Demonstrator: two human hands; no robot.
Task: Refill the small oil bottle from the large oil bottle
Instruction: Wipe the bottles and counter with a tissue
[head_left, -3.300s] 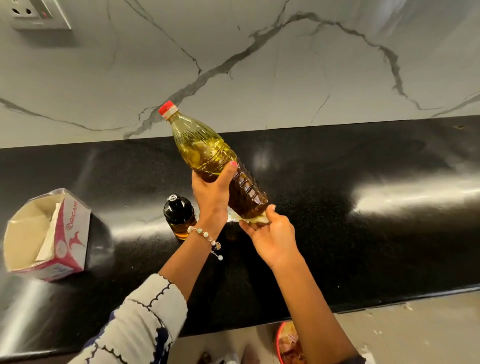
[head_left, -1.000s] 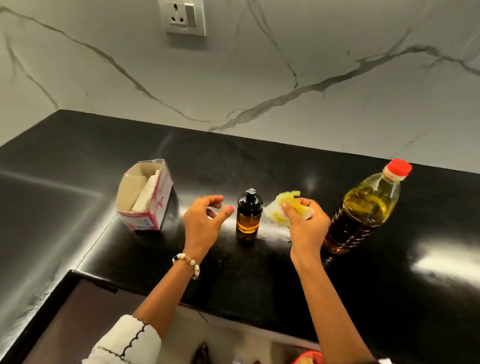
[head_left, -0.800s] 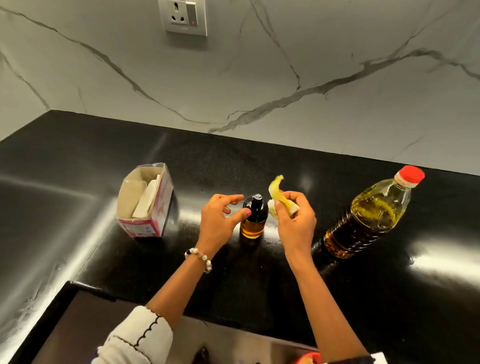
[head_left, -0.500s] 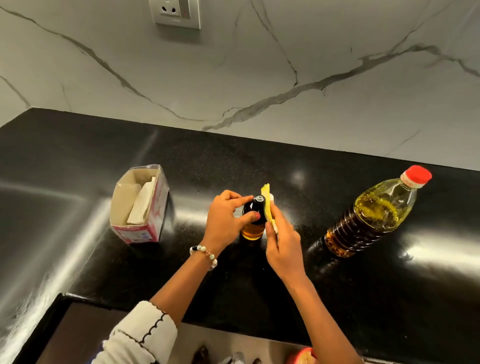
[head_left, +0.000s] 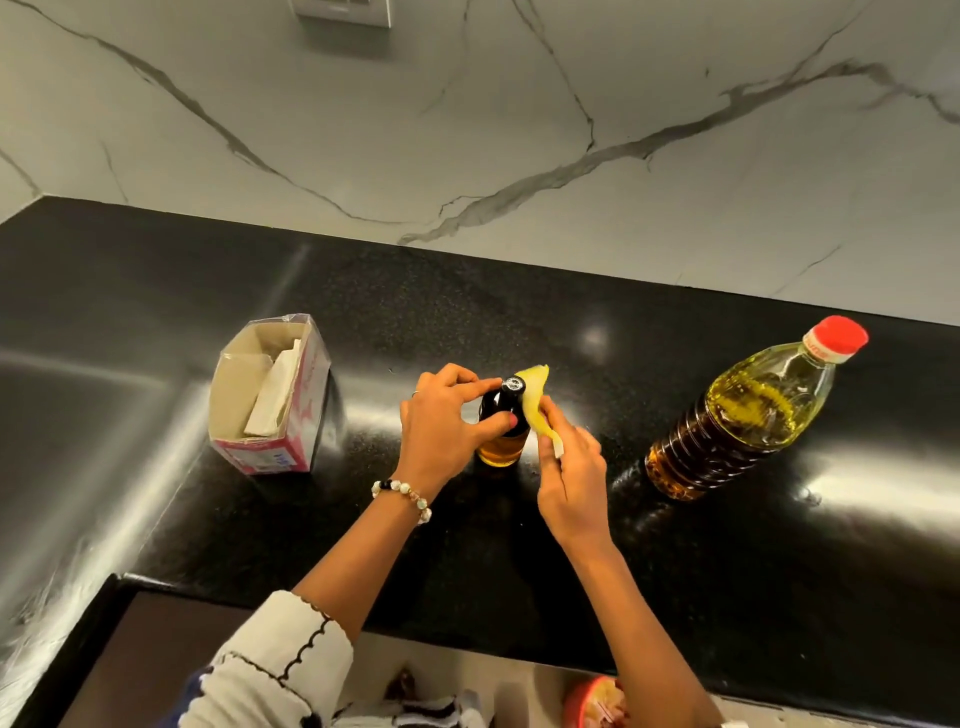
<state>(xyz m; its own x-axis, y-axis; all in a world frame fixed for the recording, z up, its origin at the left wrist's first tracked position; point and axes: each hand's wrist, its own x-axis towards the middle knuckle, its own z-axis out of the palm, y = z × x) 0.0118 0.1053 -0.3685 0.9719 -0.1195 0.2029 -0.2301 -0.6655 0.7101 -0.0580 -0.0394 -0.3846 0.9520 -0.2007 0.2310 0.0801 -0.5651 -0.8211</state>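
The small dark oil bottle (head_left: 500, 448) stands capped on the black counter (head_left: 519, 301), amber oil showing at its base. My left hand (head_left: 447, 428) grips it round the neck and shoulder. My right hand (head_left: 569, 473) pinches an oil-stained yellow tissue (head_left: 537, 402) and holds it against the bottle's right side. The large oil bottle (head_left: 748, 410), clear plastic with a red cap, stands upright to the right, apart from both hands.
An open pink-and-white tissue box (head_left: 270, 397) sits at the left. A marble wall with a socket (head_left: 343, 13) rises behind. The counter's front edge runs below my arms; a red-rimmed container (head_left: 597, 701) shows on the floor.
The large bottle was set down upright at the right. My left hand reached in and took hold of the small bottle; my right hand brought the tissue against its side.
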